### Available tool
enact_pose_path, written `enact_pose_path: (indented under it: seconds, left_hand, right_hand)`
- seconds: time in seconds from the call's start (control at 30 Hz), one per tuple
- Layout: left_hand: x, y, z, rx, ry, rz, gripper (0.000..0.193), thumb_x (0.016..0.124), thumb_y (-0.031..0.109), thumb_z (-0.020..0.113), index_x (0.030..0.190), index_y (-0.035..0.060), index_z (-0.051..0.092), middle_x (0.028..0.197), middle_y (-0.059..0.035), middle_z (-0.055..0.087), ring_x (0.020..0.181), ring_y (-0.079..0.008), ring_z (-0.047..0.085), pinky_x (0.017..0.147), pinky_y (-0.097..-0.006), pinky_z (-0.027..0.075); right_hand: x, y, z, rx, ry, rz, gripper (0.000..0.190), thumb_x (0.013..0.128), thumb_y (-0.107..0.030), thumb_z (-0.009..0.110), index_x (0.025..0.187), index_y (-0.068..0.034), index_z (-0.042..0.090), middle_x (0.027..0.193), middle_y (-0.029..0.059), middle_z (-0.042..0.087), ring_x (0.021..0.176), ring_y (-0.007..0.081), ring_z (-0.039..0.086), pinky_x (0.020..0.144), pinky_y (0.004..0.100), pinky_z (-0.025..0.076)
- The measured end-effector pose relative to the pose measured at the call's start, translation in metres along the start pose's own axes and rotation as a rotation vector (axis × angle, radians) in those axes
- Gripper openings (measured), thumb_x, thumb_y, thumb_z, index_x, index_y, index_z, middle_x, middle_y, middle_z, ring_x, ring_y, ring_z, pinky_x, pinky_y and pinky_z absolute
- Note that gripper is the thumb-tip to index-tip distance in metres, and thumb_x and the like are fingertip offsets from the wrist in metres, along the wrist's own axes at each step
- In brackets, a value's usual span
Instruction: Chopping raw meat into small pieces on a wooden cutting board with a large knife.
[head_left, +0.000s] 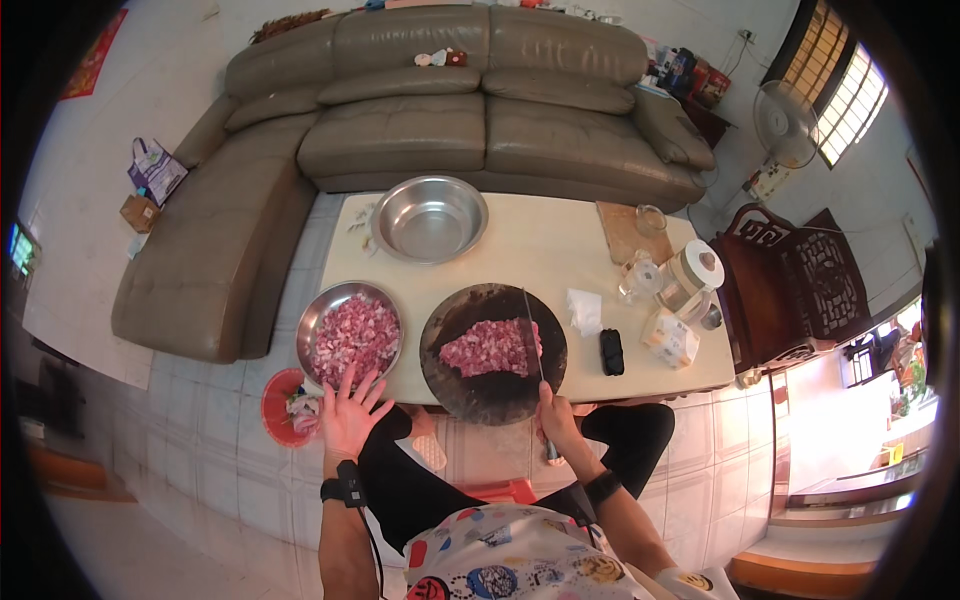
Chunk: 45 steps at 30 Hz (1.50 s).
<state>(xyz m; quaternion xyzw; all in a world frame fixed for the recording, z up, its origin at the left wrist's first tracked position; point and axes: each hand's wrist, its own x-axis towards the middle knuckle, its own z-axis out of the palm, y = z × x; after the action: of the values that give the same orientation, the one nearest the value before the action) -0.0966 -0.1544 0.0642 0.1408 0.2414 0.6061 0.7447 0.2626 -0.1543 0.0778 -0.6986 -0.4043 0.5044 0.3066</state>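
A round, dark chopping board (450, 394) lies at the near edge of the cream table, with a heap of chopped raw meat (487, 348) on it. My right hand (556, 414) grips a knife (534, 337) whose blade stands edge-down at the right end of the heap. My left hand (351, 412), palm up with fingers spread, holds nothing; its fingertips are by the near rim of a steel bowl (304, 330). That bowl is full of chopped meat pieces (356, 337).
A larger steel basin (430, 220) stands at the table's back left. On the right are a phone-sized black object (612, 352), white tissue (585, 311), a tissue pack (670, 339), a jug (691, 277) and a wooden board (622, 229). A red bin (276, 409) is below left.
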Motion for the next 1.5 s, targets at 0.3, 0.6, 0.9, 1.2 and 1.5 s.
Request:
enact_pose_path:
  seconds: [0.3, 0.6, 0.9, 1.2, 1.5]
  left_hand:
    - [-0.001, 0.004, 0.002, 0.007, 0.004, -0.004, 0.066, 0.091, 0.06, 0.034, 0.144, 0.0201, 0.027, 0.145, -0.0177, 0.03, 0.131, -0.0349, 0.032, 0.102, -0.06, 0.027]
    - [-0.003, 0.004, 0.002, 0.032, 0.015, -0.003, 0.066, 0.091, 0.06, 0.034, 0.143, 0.0193, 0.028, 0.143, -0.0169, 0.032, 0.13, -0.0331, 0.034, 0.102, -0.0586, 0.029]
    - [-0.007, 0.002, -0.003, 0.009, -0.001, -0.023, 0.064, 0.092, 0.059, 0.032, 0.142, 0.0183, 0.032, 0.144, -0.015, 0.032, 0.131, -0.0316, 0.033, 0.103, -0.0587, 0.028]
    - [0.003, 0.002, 0.002, -0.017, 0.001, -0.038, 0.064, 0.093, 0.058, 0.031, 0.142, 0.0171, 0.032, 0.144, -0.0155, 0.032, 0.131, -0.0318, 0.033, 0.104, -0.0574, 0.027]
    - [0.001, 0.003, 0.005, 0.005, 0.004, -0.02, 0.065, 0.093, 0.058, 0.032, 0.143, 0.0164, 0.03, 0.145, -0.0158, 0.031, 0.131, -0.032, 0.032, 0.104, -0.0573, 0.027]
  right_hand:
    - [-0.026, -0.03, -0.013, 0.185, 0.096, -0.131, 0.055, 0.097, -0.047, 0.033, 0.064, -0.004, 0.046, 0.048, 0.0043, 0.043, 0.034, 0.0135, 0.042, 0.031, 0.0261, 0.034]
    - [-0.031, -0.025, -0.023, 0.158, -0.006, -0.208, 0.052, 0.096, -0.048, 0.036, 0.067, -0.005, 0.044, 0.049, 0.002, 0.041, 0.035, 0.0139, 0.041, 0.031, 0.0272, 0.033]
    - [-0.018, -0.003, -0.008, 0.126, 0.001, -0.054, 0.058, 0.096, -0.051, 0.033, 0.067, -0.002, 0.047, 0.05, 0.006, 0.045, 0.036, 0.0187, 0.047, 0.034, 0.0316, 0.037]
    - [0.002, 0.021, -0.001, -0.192, 0.057, -0.106, 0.058, 0.096, -0.05, 0.033, 0.061, -0.005, 0.045, 0.048, 0.0021, 0.041, 0.033, 0.0138, 0.042, 0.031, 0.0278, 0.033]
    - [0.0, 0.002, -0.025, 0.085, 0.051, -0.114, 0.053, 0.098, -0.041, 0.033, 0.063, -0.004, 0.043, 0.047, 0.0041, 0.043, 0.032, 0.0141, 0.041, 0.03, 0.0261, 0.034]
